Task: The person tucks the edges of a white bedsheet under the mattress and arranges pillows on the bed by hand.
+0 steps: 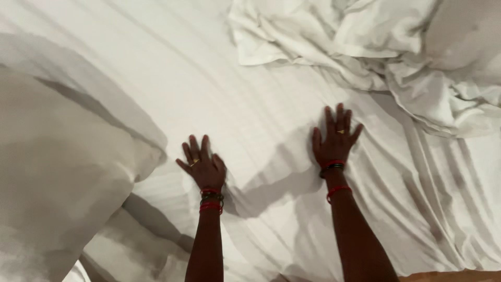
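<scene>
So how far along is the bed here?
The white sheet is already spread over the bed, though creased. In hand: the left hand and right hand both press flat on it. Left: the crumpled white bedding at top right and the pillow at left look unarranged.

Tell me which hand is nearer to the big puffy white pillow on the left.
Left. The left hand lies flat on the white bed sheet, just right of the big puffy white pillow. The right hand lies flat farther right, nearer the crumpled white blanket.
</scene>
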